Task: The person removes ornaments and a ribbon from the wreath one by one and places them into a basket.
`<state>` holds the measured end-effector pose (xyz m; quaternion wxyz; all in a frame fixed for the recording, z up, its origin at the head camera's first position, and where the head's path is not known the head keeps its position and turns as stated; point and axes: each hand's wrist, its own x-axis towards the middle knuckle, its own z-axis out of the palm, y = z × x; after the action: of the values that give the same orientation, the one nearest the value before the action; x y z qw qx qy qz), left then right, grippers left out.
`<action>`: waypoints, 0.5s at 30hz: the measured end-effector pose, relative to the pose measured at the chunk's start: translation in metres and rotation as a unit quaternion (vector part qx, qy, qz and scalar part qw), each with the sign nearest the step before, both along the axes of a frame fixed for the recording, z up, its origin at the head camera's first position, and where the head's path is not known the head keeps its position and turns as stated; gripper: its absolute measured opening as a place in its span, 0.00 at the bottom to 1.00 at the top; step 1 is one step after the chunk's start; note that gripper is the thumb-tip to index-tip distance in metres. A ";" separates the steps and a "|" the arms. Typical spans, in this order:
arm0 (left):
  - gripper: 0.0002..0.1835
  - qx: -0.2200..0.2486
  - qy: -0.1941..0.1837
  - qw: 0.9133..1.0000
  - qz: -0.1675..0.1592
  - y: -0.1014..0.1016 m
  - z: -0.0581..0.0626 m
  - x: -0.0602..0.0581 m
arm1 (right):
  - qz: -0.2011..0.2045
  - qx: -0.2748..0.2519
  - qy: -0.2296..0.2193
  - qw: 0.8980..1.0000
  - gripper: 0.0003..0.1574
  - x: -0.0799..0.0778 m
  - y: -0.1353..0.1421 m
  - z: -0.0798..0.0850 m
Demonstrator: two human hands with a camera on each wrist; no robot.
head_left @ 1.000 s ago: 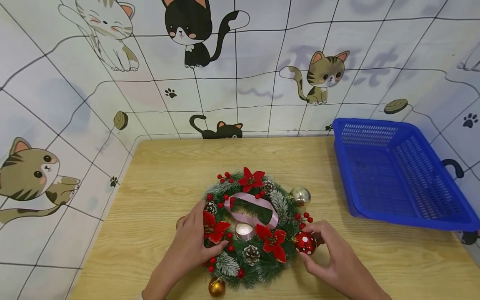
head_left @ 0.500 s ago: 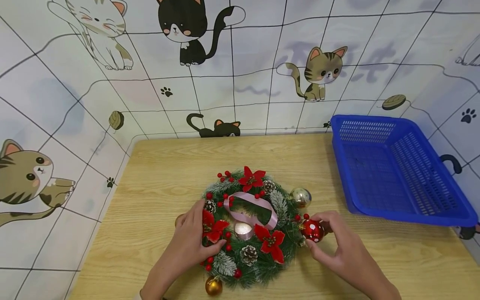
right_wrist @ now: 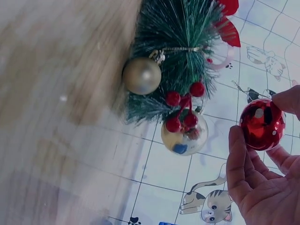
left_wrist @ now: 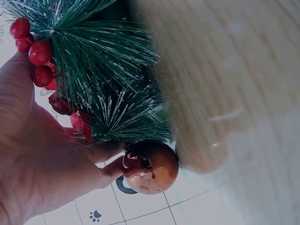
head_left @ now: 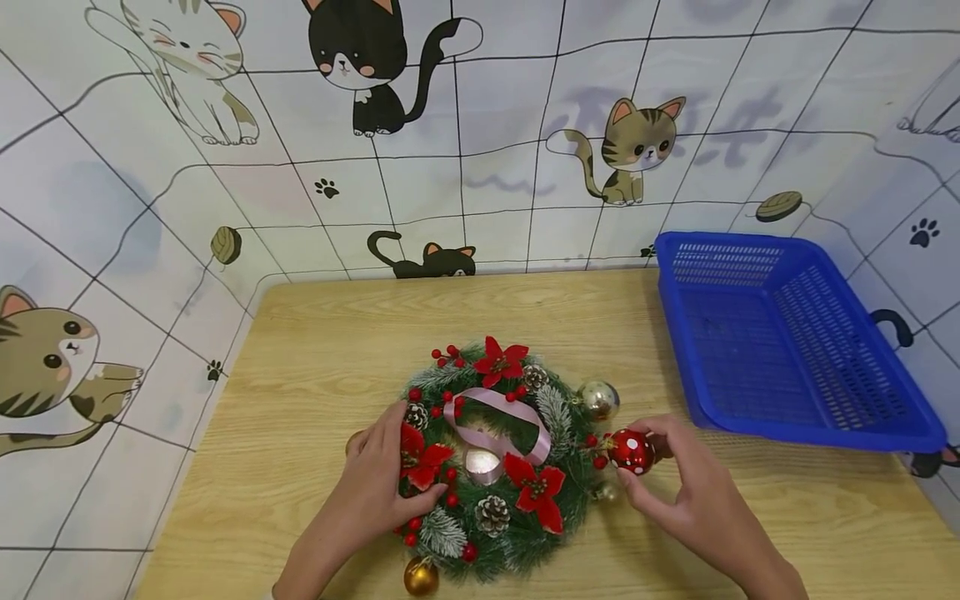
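Observation:
A green Christmas wreath (head_left: 525, 537) with red flowers, pine cones and berries lies on the table. My left hand (head_left: 363, 492) grips its left side, thumb on top and fingers over the outer edge. A copper bauble (left_wrist: 152, 168) hangs by those fingertips in the left wrist view. Between thumb and fingers, my right hand (head_left: 697, 504) pinches a shiny red bauble (head_left: 631, 452) with white dots, just off the wreath's right edge. The right wrist view shows its thin hanging loop free in the air. Nearby on the wreath are a matte gold bauble (right_wrist: 141, 76) and a clear, shiny bauble (right_wrist: 185, 136).
A blue plastic basket (head_left: 757, 350) stands at the table's back right. Pink ribbon (head_left: 542, 429) loops across the wreath's centre. A gold bauble (head_left: 422, 576) sits at the wreath's front left. Cat-patterned walls (head_left: 502, 217) border the wooden table (head_left: 330, 333).
My right hand has drawn the red bauble right and slightly farther back, away from the wreath's edge. The matte gold bauble has come into sight below it. My left hand keeps its place.

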<state>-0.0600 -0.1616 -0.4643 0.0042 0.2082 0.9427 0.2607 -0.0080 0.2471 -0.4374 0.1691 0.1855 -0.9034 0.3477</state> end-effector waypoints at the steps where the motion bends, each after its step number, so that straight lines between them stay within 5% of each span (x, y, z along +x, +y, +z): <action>1: 0.62 0.000 0.001 1.000 0.000 -0.001 0.000 0.000 | 0.001 -0.002 -0.001 1.000 0.38 -0.001 0.001 0.000; 15: 0.60 0.013 0.005 1.000 -0.016 -0.003 -0.001 -0.003 | -0.015 -0.011 0.018 1.000 0.38 -0.009 0.018 0.008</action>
<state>-0.0629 -0.1642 -0.4657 0.0012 0.2249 0.9357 0.2718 -0.0170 0.2646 -0.4290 0.1930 0.1762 -0.8990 0.3514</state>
